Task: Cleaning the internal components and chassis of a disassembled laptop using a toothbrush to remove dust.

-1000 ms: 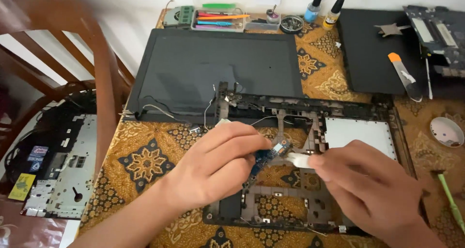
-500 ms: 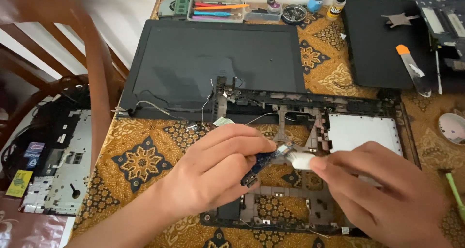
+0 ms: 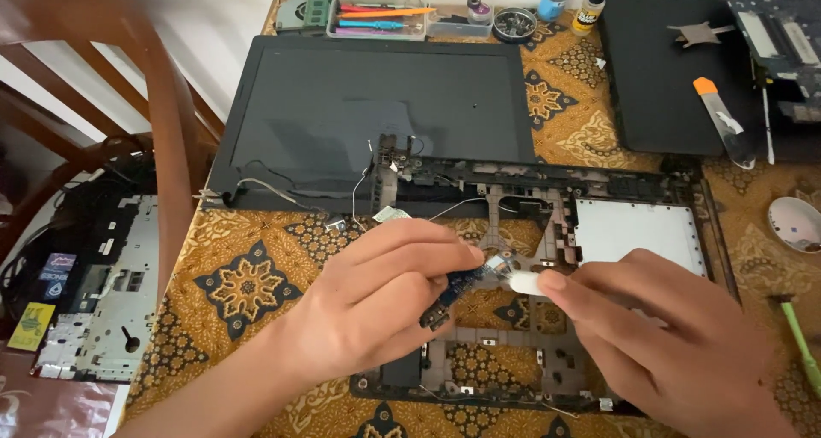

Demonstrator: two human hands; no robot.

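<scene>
Batik-patterned brown and gold cloth over the tabletop (image 3: 256, 284), wooden chair (image 3: 162, 147) off the left edge. Flat along the far side: a dark laptop screen panel (image 3: 376, 113), loose wires trailing from its near edge. Right below, toward the near edge, a stripped black laptop base frame (image 3: 599, 207) with a pale rectangular panel (image 3: 637, 233) on its right. Black laptop cover (image 3: 658, 96) at the far right corner, orange-tipped pry tool (image 3: 723, 121) on top. Tray of coloured tools (image 3: 376, 19) and two small bottles (image 3: 573, 2) along the far edge. Left hand (image 3: 376, 310) over the frame's middle, pinching a small blue circuit board (image 3: 457, 288) between thumb and fingers. Right hand (image 3: 658, 344) just beside it, closed on a small white piece (image 3: 523, 282) touching the board's far end.
</scene>
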